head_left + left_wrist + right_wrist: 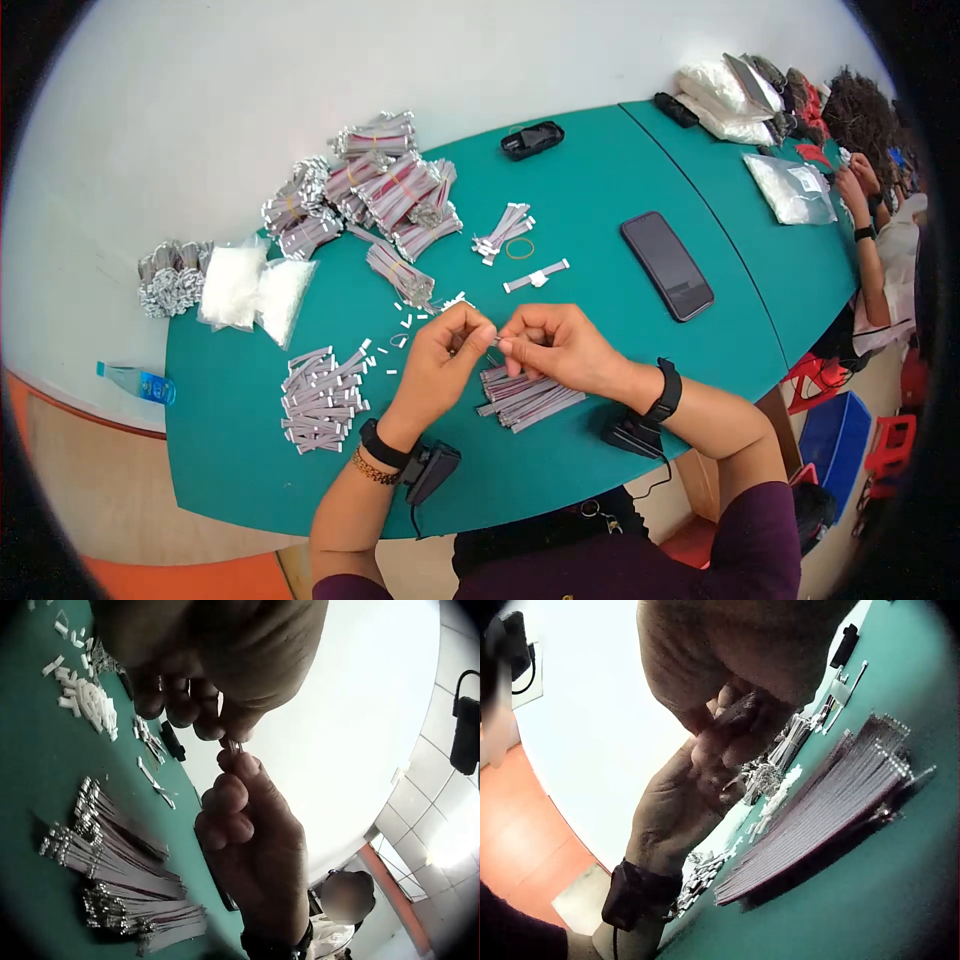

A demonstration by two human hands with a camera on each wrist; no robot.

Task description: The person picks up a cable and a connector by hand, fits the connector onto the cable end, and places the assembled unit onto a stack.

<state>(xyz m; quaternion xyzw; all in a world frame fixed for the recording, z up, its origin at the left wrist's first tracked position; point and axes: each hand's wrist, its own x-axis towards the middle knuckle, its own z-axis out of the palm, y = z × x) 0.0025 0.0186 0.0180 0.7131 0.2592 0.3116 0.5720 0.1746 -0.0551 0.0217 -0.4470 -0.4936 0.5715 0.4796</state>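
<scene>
Person's L hand (440, 358) & R hand (560, 348) meet over the green table (590, 190), thumbs & forefingers of both pinching a tiny pale piece (236, 747) btwn the fingertips; too small to ID. Its spot: up off the tabletop, just above the near stack of grey ribbon cables (528, 398), which lies partly under R hand, tips metallic in the wrist views. Loose white connectors (90, 703) lie scattered near L hand. Off to its side, a pile of short cables w/ white ends (322, 400). Beyond the hands: a single cable (537, 277), rubber band (519, 248), banded cable bundles (395, 190). Smartphone (668, 265) lies face up on R side; 2 clear bags of white parts (234, 288) far L, w/ a plastic bottle (140, 382) nearby. Another person (875, 265) sits at far R.
</scene>
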